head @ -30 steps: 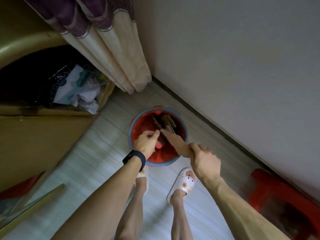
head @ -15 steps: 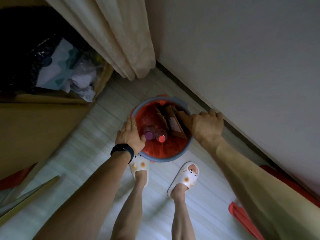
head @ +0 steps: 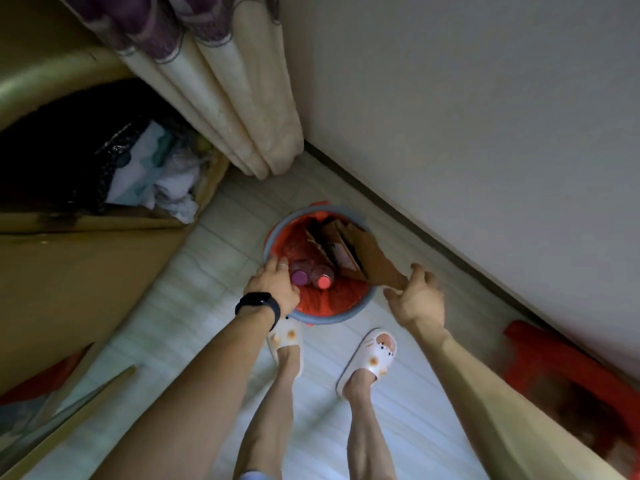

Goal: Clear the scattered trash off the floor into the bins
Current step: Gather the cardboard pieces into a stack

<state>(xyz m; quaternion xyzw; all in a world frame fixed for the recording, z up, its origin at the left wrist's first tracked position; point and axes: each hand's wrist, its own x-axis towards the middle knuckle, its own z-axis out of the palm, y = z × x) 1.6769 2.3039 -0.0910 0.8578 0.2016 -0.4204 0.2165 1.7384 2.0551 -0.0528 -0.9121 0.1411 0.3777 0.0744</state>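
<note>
At the left stands a big cardboard box (head: 86, 271) with papers inside. The left hand (head: 273, 285) lies with straight fingers on the rim of the round bin (head: 332, 318), which stands on the floor. In the bin are two bottles (head: 322, 280) and a cardboard piece (head: 374, 258) that leans over the rim. The right hand (head: 419, 299) has its fingers spread just beside the end of the cardboard piece; I cannot tell if they touch.

Left hand (head: 273, 287), right hand (head: 419, 303), both loose-fingered
</note>
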